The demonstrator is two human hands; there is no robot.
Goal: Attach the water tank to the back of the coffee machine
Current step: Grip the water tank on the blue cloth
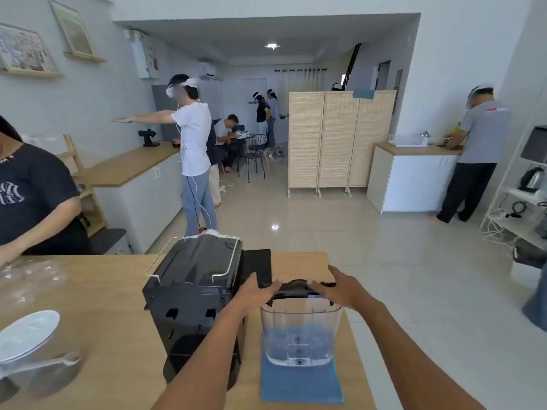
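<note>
Both of our hands are at the black lid (pixel 299 287) of the water tank (pixel 300 329). Our left hand (pixel 256 291) comes in from the left with its fingers spread and laid on the lid's left end, thumb raised toward the far side. Our right hand (pixel 344 287) mirrors it on the right end, fingers stretched flat and open over the lid rather than curled around it. Neither hand has closed into a firm grasp; whether they press on the lid or only touch it, we cannot tell.

Clear-walled and partly filled with water, the tank stands upright on a blue cloth (pixel 302 383) at the near right of the wooden table (pixel 103 321). It sits just to the right of the coffee machine (pixel 195 300), apart from it and not mounted on it. That machine is black, with its back turned toward us, showing slots in the rear panel, and thin metal rails run along its top. A black drip grid (pixel 257 266) lies on the table beyond the tank, beside the machine.

At the near left edge of the table sit a white plate (pixel 26 335) and some blurred glassware (pixel 44 377). Further left, another person in a dark shirt (pixel 32 190) leans over the table.
</note>
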